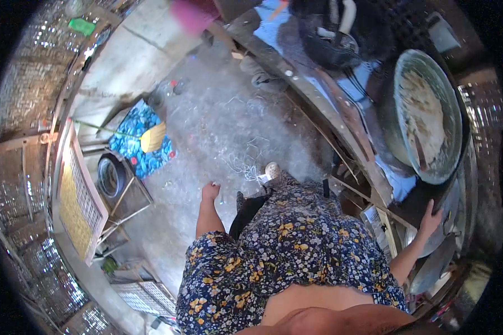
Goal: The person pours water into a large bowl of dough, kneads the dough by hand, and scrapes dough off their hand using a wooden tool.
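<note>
My left hand [210,191] hangs at my side above the grey floor, fingers curled in. A tiny pale spot shows at its fingertips, too small to name. My right hand [430,221] is at the right, fingers stretched and apart, holding nothing visible. It is close to the dark edge of the worktop, just below a big green basin [399,128]. Inside that basin lies a pale, doughy-looking mass [422,111] with a brown stick-like tool [419,149] in it. A dark pan [341,49] with a pale-handled utensil stands farther back on the worktop.
A wooden-edged worktop [352,148] runs along my right. On the left are a framed tray of yellow bits [72,206], a round dark tub [112,176] and a heap of blue pieces [135,120] with a yellow scoop-like thing [153,138]. Tangled white string [254,159] lies on the floor.
</note>
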Demonstrator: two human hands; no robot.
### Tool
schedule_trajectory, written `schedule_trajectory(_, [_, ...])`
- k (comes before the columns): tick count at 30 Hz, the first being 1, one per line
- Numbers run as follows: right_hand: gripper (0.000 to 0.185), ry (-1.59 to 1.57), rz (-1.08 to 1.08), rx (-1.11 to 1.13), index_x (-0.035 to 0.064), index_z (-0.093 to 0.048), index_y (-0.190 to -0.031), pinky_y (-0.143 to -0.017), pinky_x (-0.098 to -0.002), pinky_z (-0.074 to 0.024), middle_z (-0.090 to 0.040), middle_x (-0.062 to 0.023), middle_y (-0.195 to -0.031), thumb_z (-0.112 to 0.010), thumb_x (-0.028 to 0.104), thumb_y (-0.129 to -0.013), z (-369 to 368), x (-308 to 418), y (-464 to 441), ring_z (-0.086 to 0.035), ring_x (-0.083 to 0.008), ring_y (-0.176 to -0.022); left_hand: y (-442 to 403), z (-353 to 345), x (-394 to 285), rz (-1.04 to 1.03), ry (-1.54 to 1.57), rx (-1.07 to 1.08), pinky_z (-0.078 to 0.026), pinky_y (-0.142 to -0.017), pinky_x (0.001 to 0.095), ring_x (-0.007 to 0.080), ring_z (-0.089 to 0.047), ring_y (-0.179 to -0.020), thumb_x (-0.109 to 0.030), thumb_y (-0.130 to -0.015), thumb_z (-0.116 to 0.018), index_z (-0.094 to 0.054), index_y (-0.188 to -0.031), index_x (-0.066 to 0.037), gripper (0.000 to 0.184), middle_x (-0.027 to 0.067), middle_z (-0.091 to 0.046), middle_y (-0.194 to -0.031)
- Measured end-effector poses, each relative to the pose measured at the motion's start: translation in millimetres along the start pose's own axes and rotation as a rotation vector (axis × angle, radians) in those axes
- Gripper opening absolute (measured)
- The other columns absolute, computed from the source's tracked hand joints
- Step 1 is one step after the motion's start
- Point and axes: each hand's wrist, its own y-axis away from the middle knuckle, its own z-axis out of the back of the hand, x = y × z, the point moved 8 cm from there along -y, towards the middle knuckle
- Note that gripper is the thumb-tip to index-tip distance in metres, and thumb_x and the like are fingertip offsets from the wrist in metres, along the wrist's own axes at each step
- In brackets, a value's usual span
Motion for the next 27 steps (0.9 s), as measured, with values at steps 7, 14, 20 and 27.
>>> schedule_trajectory(7, [0.079, 0.141, -0.042, 0.014, -0.0059, -0.034, -0.127, -0.095, -0.0391, -0.0323, -0.041, -0.0274, -0.124, -0.045, 0.057, -0.08, -12, -11, -6, -0.039, -0.0382, -0.115, 36, -73, 36, 0.145, 0.032, 0.282, -0.046, -0.079, 0.0361, 0.0277, -0.059, -0.089, -0.041, -0.071, -0.06, -0.055, -0.112, -0.009, 0.052, 0.014, -0.063, -0.094])
schedule_trajectory(14, [0.069, 0.081, -0.059, -0.006, -0.0051, -0.037, -0.125, -0.094, -0.0372, -0.0343, -0.042, -0.0242, -0.124, -0.043, 0.049, -0.084, -4, -6, -3, -0.041, -0.0356, -0.115, -34, -51, -59, 0.028, 0.08, 0.345, -0.044, -0.085, 0.0353, 0.0282, -0.056, -0.097, -0.038, -0.072, -0.059, -0.054, -0.114, -0.011, 0.051, 0.0142, -0.06, -0.103])
schedule_trajectory(20, [0.06, -0.017, -0.148, -0.013, -0.004, -0.039, -0.124, -0.091, -0.0345, -0.0362, -0.045, -0.0222, -0.122, -0.045, 0.042, -0.087, 2, -12, 4, -0.044, -0.0339, -0.113, -152, 92, -190, -0.179, -0.052, -0.085, -0.044, -0.083, 0.0396, 0.0345, -0.056, -0.093, -0.035, -0.074, -0.055, -0.056, -0.11, -0.008, 0.045, 0.0201, -0.059, -0.098])
schedule_trajectory(27, [0.05, -0.07, -0.214, -0.052, 0.0031, -0.04, -0.126, -0.082, -0.0365, -0.043, -0.05, -0.0207, -0.118, -0.043, 0.036, -0.089, 9, -7, 5, -0.053, -0.0333, -0.101, -150, 264, -409, -0.524, 0.573, -0.684, -0.043, -0.081, 0.0395, 0.0341, -0.055, -0.091, -0.019, -0.079, -0.055, -0.057, -0.102, -0.001, 0.029, 0.0185, -0.058, -0.1])
